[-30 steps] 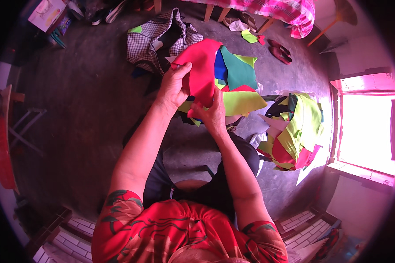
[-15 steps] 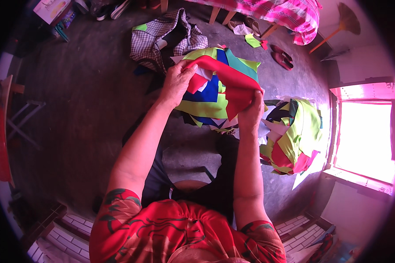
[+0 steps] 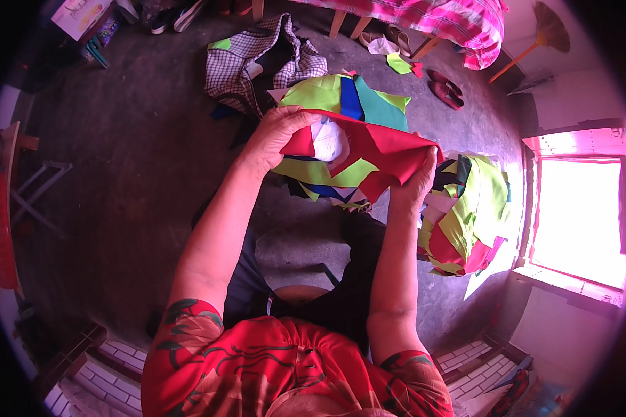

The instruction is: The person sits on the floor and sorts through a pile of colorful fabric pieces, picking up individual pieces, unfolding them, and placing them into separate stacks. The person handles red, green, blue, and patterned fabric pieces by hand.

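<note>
A red fabric scrap [image 3: 389, 147] is stretched between my two hands, its upper edge pulled nearly straight and its lower edge curved and uneven. My left hand [image 3: 279, 135] pinches its left end. At the right end, my right hand [image 3: 419, 177] grips it with the thumb on top. Right behind and below the cloth lies a heap of fabric scraps [image 3: 313, 94] in yellow-green, blue, teal and white, partly covered by the red piece. To the right of my right hand sits a second heap of scraps [image 3: 476, 208], mostly yellow-green with red, black and pink.
A checked cloth bag [image 3: 236, 73] lies crumpled beyond the heap. Dark red shoes [image 3: 445, 90] and small scraps [image 3: 398, 64] rest on the floor near a pink plaid-covered bed [image 3: 459, 24]. A broom [image 3: 549, 35] leans at the far right, above a bright window [image 3: 579, 222].
My right hand has moved right, drawing the red scrap wider and flatter between my hands. The left hand has shifted only slightly, and more of the red cloth faces up.
</note>
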`<state>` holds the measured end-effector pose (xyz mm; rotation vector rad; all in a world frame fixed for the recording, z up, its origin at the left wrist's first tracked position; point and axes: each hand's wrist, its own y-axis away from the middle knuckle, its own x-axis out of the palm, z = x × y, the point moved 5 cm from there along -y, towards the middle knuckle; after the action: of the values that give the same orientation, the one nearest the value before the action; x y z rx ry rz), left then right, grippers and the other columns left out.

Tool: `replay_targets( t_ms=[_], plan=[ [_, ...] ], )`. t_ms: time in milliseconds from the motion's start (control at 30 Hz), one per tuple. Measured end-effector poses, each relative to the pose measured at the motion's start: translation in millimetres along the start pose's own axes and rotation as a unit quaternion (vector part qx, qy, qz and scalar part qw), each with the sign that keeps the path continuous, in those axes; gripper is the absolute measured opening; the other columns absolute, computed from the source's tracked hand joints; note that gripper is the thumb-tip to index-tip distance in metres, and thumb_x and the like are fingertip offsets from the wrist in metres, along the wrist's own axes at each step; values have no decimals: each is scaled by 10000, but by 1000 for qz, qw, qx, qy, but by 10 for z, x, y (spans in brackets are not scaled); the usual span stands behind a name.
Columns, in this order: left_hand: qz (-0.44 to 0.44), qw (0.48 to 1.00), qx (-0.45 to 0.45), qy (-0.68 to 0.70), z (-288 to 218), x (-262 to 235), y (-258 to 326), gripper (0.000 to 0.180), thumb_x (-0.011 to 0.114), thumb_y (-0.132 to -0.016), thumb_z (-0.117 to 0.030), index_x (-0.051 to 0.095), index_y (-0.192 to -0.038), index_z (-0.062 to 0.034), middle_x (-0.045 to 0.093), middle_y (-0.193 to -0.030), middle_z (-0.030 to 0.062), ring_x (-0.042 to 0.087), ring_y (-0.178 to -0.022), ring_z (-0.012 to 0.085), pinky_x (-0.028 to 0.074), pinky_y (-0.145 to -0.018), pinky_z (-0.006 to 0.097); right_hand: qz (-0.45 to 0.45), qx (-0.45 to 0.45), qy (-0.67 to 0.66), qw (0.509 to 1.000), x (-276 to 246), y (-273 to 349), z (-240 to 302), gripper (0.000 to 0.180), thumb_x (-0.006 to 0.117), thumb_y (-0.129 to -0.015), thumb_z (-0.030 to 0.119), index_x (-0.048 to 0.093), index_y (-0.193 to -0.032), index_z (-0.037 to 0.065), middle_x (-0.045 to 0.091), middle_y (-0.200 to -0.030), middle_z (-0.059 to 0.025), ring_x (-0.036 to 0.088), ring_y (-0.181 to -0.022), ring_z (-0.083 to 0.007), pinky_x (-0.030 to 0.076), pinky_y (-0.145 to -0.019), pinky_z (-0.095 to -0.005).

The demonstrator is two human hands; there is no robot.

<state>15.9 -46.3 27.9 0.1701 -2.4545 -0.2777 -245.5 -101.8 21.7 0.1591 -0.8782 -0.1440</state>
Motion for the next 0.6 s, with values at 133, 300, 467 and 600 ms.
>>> replay_targets(
  t_ms=[133,300,467,600],
  plan=[
    [8,999,-41,32,-11,109,49,247,659,-821,-209,640,-977,-18,666,-903,62,644,-781,134,518,-711,258,29,-63,107,992,153,69,-23,211,576,-859,93,514,-1055,50,574,-1159,-139,578,-980,-214,487,-860,-360],
    [18,994,-104,0,-3,68,90,271,657,-829,-234,634,-991,-19,659,-894,54,642,-756,127,525,-655,263,179,-109,252,945,512,335,-240,427,460,-794,-125,489,-1185,44,563,-1176,-127,525,-1084,-192,394,-956,-314],
    [0,997,-77,-13,43,111,70,273,640,-852,-270,636,-985,-31,656,-871,53,637,-738,116,528,-628,265,256,1,282,925,608,484,-522,302,519,-838,-15,546,-1134,35,521,-1218,-109,471,-1159,-205,323,-1004,-306],
    [28,996,-86,-22,137,105,27,279,631,-862,-284,633,-1002,-42,652,-905,47,630,-765,106,522,-662,256,301,-62,373,875,634,513,-595,259,682,-780,157,586,-978,21,527,-1178,-144,483,-1130,-227,358,-970,-331]
  ],
)
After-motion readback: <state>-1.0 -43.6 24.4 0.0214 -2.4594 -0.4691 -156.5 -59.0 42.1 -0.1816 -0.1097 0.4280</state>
